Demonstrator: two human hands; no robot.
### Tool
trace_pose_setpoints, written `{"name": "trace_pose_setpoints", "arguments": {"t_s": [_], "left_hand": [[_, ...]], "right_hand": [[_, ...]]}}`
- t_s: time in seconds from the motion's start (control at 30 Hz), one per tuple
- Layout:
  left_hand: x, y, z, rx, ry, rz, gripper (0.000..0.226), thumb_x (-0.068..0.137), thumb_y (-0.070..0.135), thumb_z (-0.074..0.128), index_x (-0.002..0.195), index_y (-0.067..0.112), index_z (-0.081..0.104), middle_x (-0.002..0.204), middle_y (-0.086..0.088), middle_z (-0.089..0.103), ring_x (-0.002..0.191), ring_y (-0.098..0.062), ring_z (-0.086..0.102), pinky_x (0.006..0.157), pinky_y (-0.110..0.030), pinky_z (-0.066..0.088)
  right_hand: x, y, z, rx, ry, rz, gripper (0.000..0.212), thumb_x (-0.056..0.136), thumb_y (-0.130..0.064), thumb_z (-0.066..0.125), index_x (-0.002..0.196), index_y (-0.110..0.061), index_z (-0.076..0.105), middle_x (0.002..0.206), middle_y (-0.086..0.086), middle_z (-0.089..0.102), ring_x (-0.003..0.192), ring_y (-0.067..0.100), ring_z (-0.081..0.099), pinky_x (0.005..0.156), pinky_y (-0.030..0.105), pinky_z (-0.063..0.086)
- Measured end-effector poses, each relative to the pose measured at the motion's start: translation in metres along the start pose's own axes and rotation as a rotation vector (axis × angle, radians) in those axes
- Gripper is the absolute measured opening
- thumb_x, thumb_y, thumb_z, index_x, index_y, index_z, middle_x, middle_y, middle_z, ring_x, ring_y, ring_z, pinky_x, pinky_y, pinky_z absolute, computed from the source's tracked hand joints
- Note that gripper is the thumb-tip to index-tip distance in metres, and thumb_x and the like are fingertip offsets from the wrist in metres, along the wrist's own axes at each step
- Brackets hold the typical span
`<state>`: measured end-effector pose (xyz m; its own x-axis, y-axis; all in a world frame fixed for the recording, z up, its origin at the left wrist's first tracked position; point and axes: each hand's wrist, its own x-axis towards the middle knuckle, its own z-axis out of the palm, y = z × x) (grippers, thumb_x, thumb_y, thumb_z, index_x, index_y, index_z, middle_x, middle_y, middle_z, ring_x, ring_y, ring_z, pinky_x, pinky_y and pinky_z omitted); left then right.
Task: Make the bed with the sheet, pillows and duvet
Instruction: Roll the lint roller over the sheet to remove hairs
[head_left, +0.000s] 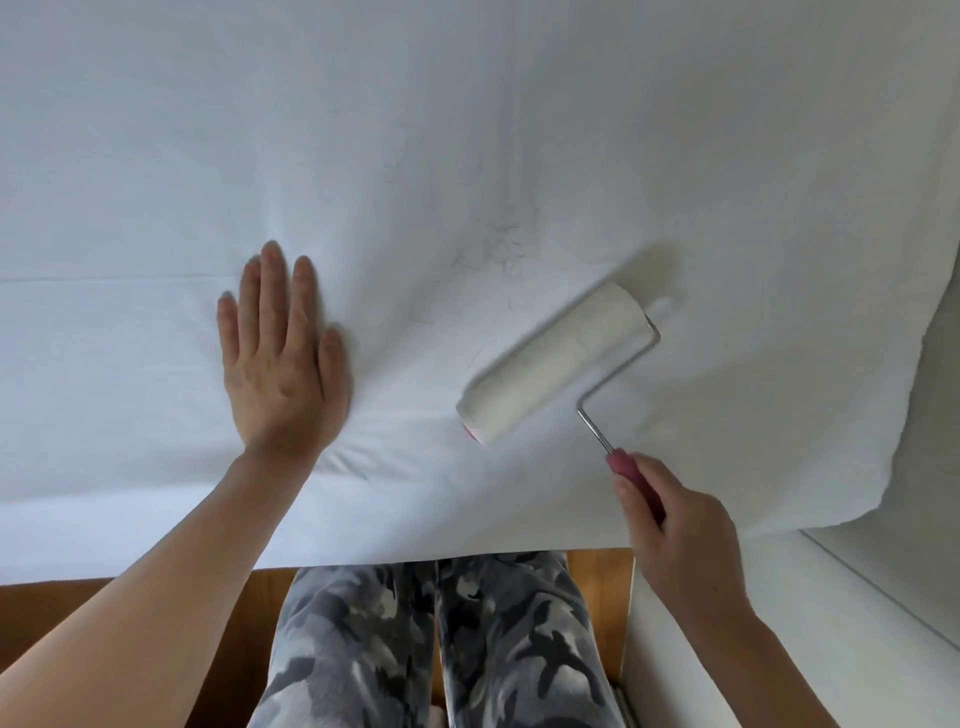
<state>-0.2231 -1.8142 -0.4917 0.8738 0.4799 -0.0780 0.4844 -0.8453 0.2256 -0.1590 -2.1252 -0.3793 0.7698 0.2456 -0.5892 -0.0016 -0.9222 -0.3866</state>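
Early stage: sheet (467, 130) is on the bed, pillows and duvet not in view. Sheet is white, mostly smooth, dark hairs scattered near the middle. Left hand (283, 358) flat, fingers spread, pressing the sheet. Right hand (680, 530) curled round the handle of a lint roller (556, 364) resting on the sheet.

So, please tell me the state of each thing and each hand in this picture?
Sheet: spread flat, loose hairs on it.
Lint roller: lying on the sheet, near the hairs.
Left hand: flat, pressing the sheet.
Right hand: gripping the roller's pink handle.
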Motion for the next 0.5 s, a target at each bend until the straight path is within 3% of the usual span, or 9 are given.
{"name": "trace_pose_setpoints", "arguments": {"t_s": [0.1,0.17,0.23,0.37,0.5], "left_hand": [[-0.001,-0.001,0.0,-0.016,0.03,-0.063,0.057,0.101,0.031,0.024,0.152,0.006,0.021,0.159,-0.014,0.019,0.148,-0.027,0.014,0.121,-0.04,0.004],[0.0,-0.001,0.001,-0.026,0.046,-0.065,0.057,0.1,0.03,0.025,0.152,0.005,0.022,0.159,-0.015,0.021,0.148,-0.027,0.016,0.121,-0.04,0.005],[0.0,-0.002,0.003,-0.03,0.06,-0.061,0.056,0.1,0.028,0.027,0.151,0.004,0.024,0.158,-0.015,0.022,0.147,-0.027,0.017,0.121,-0.04,0.005],[-0.001,-0.004,0.004,-0.025,0.068,-0.051,0.056,0.1,0.028,0.027,0.151,0.003,0.025,0.158,-0.016,0.023,0.147,-0.028,0.017,0.121,-0.04,0.005],[-0.001,-0.002,0.004,-0.02,0.064,-0.049,0.056,0.1,0.028,0.026,0.151,0.004,0.024,0.158,-0.016,0.022,0.147,-0.028,0.017,0.121,-0.039,0.004]], "right_hand": [[0.037,-0.034,0.007,-0.044,0.026,-0.065,0.036,0.096,-0.044,0.042,0.106,-0.021,0.067,0.043,-0.014,0.037,0.037,0.008,0.044,0.04,0.011,0.029],[0.061,-0.056,0.012,-0.043,0.02,-0.078,0.029,0.097,-0.042,0.045,0.108,-0.025,0.065,0.047,-0.009,0.044,0.044,0.015,0.049,0.046,0.029,0.042],[0.08,-0.077,0.016,-0.014,0.036,-0.097,0.027,0.097,-0.042,0.045,0.109,-0.027,0.064,0.055,0.0,0.054,0.055,0.027,0.054,0.055,0.036,0.047],[0.094,-0.093,0.023,-0.018,0.067,-0.137,0.027,0.098,-0.042,0.045,0.106,-0.024,0.063,0.062,0.006,0.058,0.06,0.031,0.051,0.056,0.035,0.041],[0.075,-0.066,0.021,-0.024,0.06,-0.106,0.021,0.097,-0.04,0.048,0.103,-0.026,0.063,0.05,-0.005,0.044,0.049,0.025,0.046,0.051,0.033,0.041]]}}
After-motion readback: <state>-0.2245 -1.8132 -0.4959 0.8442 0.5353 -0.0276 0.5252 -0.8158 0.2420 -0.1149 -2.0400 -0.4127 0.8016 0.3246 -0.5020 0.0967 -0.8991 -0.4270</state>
